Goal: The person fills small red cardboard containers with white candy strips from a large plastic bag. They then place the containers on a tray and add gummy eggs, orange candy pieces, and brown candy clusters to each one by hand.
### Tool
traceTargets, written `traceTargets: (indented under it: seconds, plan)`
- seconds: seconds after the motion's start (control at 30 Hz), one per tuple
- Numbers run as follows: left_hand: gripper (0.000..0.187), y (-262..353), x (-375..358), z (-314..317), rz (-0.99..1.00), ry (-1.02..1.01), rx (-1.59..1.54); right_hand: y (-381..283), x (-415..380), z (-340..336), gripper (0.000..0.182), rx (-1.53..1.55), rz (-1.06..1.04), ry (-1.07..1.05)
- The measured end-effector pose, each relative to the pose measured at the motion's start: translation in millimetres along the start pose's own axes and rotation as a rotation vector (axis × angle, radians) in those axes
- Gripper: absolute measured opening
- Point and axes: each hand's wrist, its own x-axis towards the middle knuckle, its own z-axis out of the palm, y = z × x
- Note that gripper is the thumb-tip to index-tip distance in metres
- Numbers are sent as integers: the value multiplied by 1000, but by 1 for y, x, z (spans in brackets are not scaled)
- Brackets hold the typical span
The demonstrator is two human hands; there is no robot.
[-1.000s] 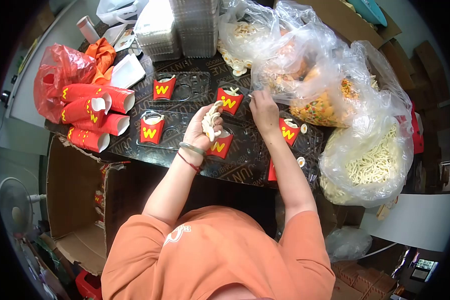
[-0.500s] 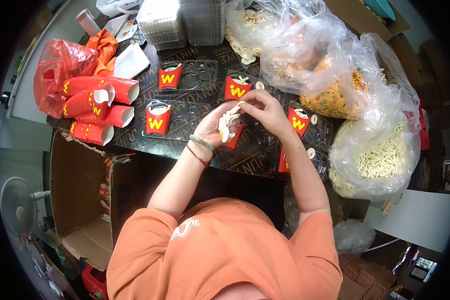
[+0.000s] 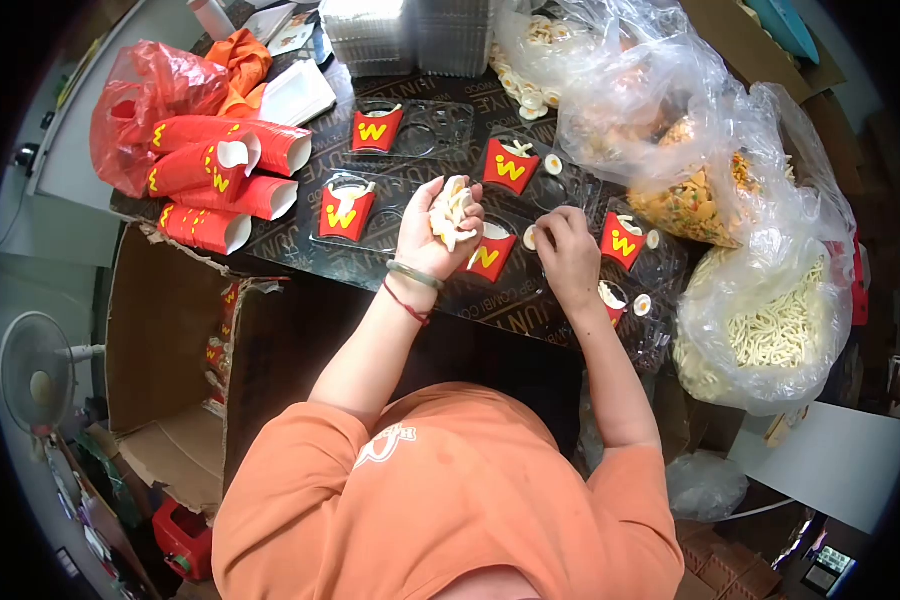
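Observation:
My left hand is cupped, palm up, around a handful of small white fried-egg pieces; most show only their pale edges. My right hand is over a clear plastic tray, its fingers pinched at a fried-egg piece with a yellow centre. Just left of it stands a red fries box with a yellow mark, partly behind my left hand. Other red fries boxes with white sticks lie in trays: one behind with an egg piece beside it, one on the right, and one at far left.
Red folded cartons and a red plastic bag are at left. Clear container stacks stand at the back. Clear bags hold orange and yellow bits and pale sticks on the right. An open cardboard box is below left.
My right hand has left the pile in my left palm and moved right and down to the front tray, where an egg piece now shows at its fingertips. The whole view has shifted slightly.

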Motion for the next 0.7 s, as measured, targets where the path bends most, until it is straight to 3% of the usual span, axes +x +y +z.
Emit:
traceTargets:
  seconds: [0.07,0.2,0.33,0.4,0.5,0.53,0.63,0.7]
  plan:
    - [26,1,-2,0,26,20,30,-18,7,-6,6,145,28,63]
    - [21,1,-1,-6,116,-4,140,-74,16,-16,19,564,108,-174]
    - [20,11,-7,-10,151,9,116,-87,19,18,17,567,50,-283]
    - [21,26,-9,-19,175,-48,25,-90,22,35,15,1183,391,-403]
    - [24,43,-31,-6,325,109,49,-101,41,41,19,1272,609,-471]
    - [25,59,-36,-15,250,-79,44,-103,45,48,23,1348,614,-435]
    - [22,96,-55,-10,367,-53,50,-101,56,68,20,1130,527,-348]
    - [22,114,-69,-11,457,-66,91,-102,59,82,16,971,453,-411]
